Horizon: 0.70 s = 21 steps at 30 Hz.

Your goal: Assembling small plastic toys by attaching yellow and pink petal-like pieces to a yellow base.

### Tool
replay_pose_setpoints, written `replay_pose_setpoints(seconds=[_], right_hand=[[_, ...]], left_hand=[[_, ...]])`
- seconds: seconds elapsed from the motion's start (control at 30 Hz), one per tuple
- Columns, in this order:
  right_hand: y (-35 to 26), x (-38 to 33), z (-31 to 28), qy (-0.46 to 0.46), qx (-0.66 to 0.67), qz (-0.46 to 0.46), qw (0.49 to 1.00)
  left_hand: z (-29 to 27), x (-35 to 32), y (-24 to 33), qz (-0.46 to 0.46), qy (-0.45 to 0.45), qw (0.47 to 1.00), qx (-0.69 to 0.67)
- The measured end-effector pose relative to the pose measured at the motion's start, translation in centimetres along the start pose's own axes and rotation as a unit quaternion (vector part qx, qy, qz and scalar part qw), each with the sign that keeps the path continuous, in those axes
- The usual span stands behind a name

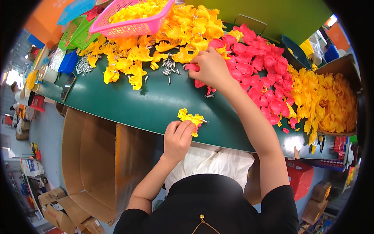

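Observation:
My left hand (179,139) is at the near edge of the green table, its fingers pinching a yellow plastic part (187,116). A small metal pin sticks out of that part's right side, and a bit of pinkish red shows below it. Farther off, my right hand (212,68) reaches to where yellow and red pieces meet, fingers curled at a pinkish-red plastic piece (192,67). Part of that piece is hidden by the fingers. The pile of red cupped pieces (269,62) lies just right of this hand. Small metal pins (170,67) are scattered to its left.
Yellow parts (136,54) heap along the back under a pink basket (124,28). At right, a cardboard box (343,74) spills more yellow pieces (315,93). Green baskets (78,33) and a blue bin (68,61) stand at left. An open carton (91,156) sits below the table's front edge.

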State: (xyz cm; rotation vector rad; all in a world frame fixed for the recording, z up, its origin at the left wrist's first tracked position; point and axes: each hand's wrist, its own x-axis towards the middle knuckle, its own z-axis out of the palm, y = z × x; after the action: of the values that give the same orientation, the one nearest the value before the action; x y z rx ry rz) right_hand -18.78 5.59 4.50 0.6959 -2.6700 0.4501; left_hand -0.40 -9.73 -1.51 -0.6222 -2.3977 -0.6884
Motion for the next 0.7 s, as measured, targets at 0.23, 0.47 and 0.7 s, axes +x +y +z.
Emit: replay_pose_setpoints(seconds=[0.23, 0.47, 0.7], right_hand=[[-2.0, -5.2, -3.1, 0.004, 0.330, 0.057, 0.942], [-1.4, -11.9, -3.3, -0.085, 0.564, 0.226, 0.790], [-1.6, -14.4, -3.7, -0.031, 0.495, 0.269, 0.826]], left_hand=[[-0.2, 1.0, -0.6, 0.030, -0.018, 0.998, -0.046], [0.5, 1.0, 0.1, 0.055, -0.027, 0.996, -0.065], [0.8, 1.2, 1.0, 0.092, -0.051, 0.990, -0.096]])
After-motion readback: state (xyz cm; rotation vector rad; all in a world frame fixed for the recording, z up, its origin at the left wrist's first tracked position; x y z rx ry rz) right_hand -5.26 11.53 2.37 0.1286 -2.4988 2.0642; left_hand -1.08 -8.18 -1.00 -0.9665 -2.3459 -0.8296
